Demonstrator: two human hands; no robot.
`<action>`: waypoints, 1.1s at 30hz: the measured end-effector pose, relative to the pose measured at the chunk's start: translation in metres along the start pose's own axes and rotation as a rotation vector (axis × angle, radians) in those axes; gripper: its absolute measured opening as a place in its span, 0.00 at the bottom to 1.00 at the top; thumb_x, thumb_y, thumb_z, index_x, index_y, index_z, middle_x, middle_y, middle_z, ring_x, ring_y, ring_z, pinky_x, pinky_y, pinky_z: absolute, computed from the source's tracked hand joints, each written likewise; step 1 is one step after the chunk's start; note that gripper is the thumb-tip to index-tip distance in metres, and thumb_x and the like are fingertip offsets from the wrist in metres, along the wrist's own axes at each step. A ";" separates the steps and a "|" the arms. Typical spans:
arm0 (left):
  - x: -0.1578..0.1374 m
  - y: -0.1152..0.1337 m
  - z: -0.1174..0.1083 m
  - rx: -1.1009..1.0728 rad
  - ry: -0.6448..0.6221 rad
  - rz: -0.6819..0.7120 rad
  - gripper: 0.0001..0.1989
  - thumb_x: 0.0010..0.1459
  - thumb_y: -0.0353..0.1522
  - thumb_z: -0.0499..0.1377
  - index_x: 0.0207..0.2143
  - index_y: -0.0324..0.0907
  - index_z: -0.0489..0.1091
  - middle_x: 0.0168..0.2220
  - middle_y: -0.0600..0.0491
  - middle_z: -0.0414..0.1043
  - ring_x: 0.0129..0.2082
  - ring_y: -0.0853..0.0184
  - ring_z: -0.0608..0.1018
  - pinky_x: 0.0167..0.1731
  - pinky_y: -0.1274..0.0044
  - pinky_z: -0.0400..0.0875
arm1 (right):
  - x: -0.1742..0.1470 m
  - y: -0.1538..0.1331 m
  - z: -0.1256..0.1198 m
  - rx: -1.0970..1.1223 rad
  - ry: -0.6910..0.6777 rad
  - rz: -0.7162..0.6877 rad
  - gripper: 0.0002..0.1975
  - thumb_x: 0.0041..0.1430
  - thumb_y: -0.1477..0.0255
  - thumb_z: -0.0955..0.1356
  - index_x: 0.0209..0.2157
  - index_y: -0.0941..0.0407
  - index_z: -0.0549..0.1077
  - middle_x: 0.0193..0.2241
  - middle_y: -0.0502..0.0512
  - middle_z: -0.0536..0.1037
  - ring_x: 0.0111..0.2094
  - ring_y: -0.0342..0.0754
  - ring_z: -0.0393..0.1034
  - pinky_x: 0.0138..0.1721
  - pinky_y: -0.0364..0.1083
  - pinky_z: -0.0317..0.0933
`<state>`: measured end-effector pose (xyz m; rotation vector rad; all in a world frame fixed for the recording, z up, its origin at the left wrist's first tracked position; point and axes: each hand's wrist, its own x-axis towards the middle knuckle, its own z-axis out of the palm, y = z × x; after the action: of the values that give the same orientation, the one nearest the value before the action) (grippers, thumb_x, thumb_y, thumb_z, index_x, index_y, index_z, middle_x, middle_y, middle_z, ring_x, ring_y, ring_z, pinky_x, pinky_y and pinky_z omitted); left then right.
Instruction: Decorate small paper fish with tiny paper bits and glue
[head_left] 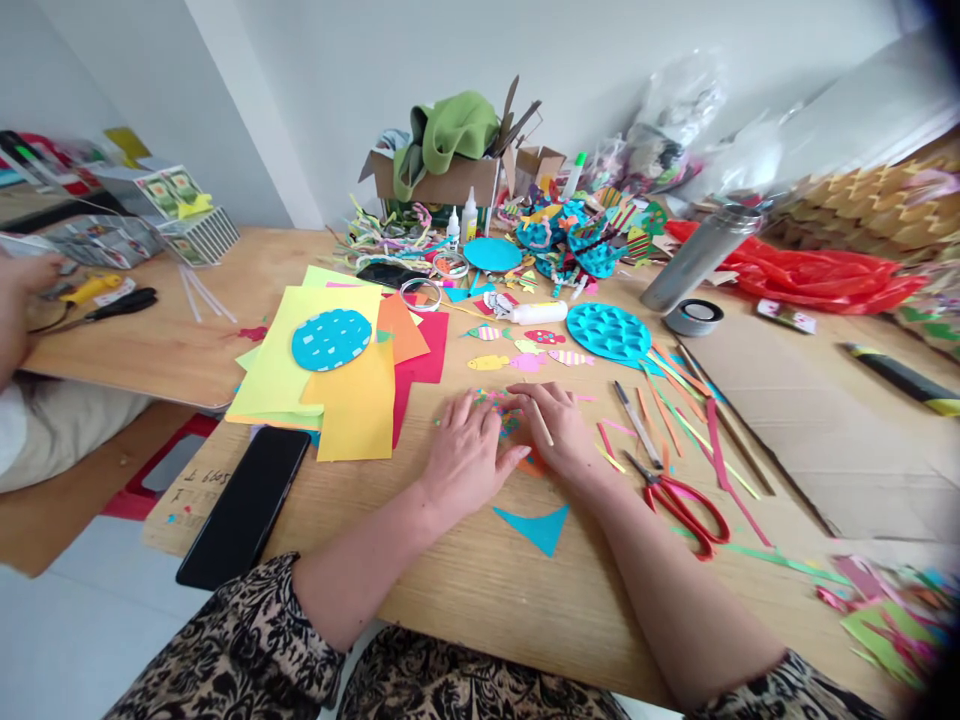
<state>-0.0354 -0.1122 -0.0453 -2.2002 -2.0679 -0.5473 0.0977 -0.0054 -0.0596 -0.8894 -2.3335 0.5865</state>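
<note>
Now green cloth (pixel 456 132) overflows a cardboard box (pixel 439 190); left fingers (pixel 463 407) spread, right fingers (pixel 552 393) unclear in grip.

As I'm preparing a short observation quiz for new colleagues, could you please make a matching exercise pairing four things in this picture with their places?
Things
1. thin pale stick
2. red-handled metal scissors
3. black rectangular smartphone
4. blue oval disc with pale patches

Places
A. left of the left forearm
B. on pale yellow paper
C. touching the right hand
D. right of the right forearm

Pairs: 1-C, 2-D, 3-A, 4-B
</note>
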 end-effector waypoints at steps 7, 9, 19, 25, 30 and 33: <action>-0.001 -0.001 -0.002 0.043 -0.004 -0.020 0.25 0.65 0.47 0.49 0.42 0.33 0.71 0.46 0.39 0.74 0.54 0.51 0.69 0.53 0.59 0.63 | 0.000 0.003 -0.002 -0.036 0.009 -0.012 0.17 0.68 0.66 0.57 0.47 0.50 0.73 0.42 0.58 0.80 0.46 0.57 0.69 0.46 0.58 0.57; -0.001 -0.001 -0.001 0.031 0.011 0.014 0.24 0.65 0.47 0.48 0.43 0.35 0.71 0.48 0.40 0.74 0.54 0.52 0.69 0.54 0.59 0.62 | -0.001 0.002 -0.003 -0.016 -0.024 -0.020 0.17 0.69 0.65 0.56 0.48 0.50 0.73 0.41 0.58 0.79 0.46 0.56 0.69 0.47 0.57 0.58; -0.003 0.001 -0.004 -0.010 0.057 0.031 0.22 0.66 0.45 0.49 0.43 0.35 0.71 0.46 0.43 0.75 0.53 0.53 0.70 0.54 0.62 0.63 | 0.000 -0.001 -0.006 0.167 0.088 0.061 0.18 0.69 0.61 0.56 0.49 0.51 0.72 0.35 0.56 0.80 0.43 0.54 0.69 0.47 0.55 0.62; -0.010 0.009 -0.004 -0.071 0.069 0.080 0.21 0.66 0.44 0.49 0.37 0.36 0.72 0.43 0.43 0.75 0.49 0.55 0.72 0.50 0.63 0.67 | 0.007 -0.009 -0.009 0.345 0.135 0.134 0.24 0.66 0.55 0.57 0.34 0.55 0.76 0.38 0.60 0.80 0.40 0.52 0.73 0.43 0.51 0.65; -0.007 0.007 -0.009 -0.014 -0.002 -0.034 0.21 0.66 0.44 0.49 0.38 0.36 0.72 0.40 0.42 0.75 0.44 0.54 0.73 0.45 0.62 0.70 | 0.012 -0.010 -0.005 0.332 0.099 0.178 0.26 0.65 0.52 0.58 0.25 0.55 0.73 0.33 0.60 0.80 0.39 0.53 0.75 0.42 0.51 0.65; -0.007 0.006 -0.010 0.019 -0.025 -0.057 0.22 0.65 0.46 0.49 0.38 0.36 0.72 0.42 0.41 0.74 0.45 0.53 0.72 0.45 0.61 0.69 | 0.014 -0.013 -0.001 0.340 0.105 0.158 0.27 0.64 0.51 0.58 0.24 0.55 0.72 0.33 0.61 0.80 0.38 0.53 0.75 0.41 0.51 0.65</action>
<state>-0.0318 -0.1220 -0.0364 -2.1545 -2.1448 -0.5047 0.0839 -0.0041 -0.0469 -0.9216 -2.0014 0.9458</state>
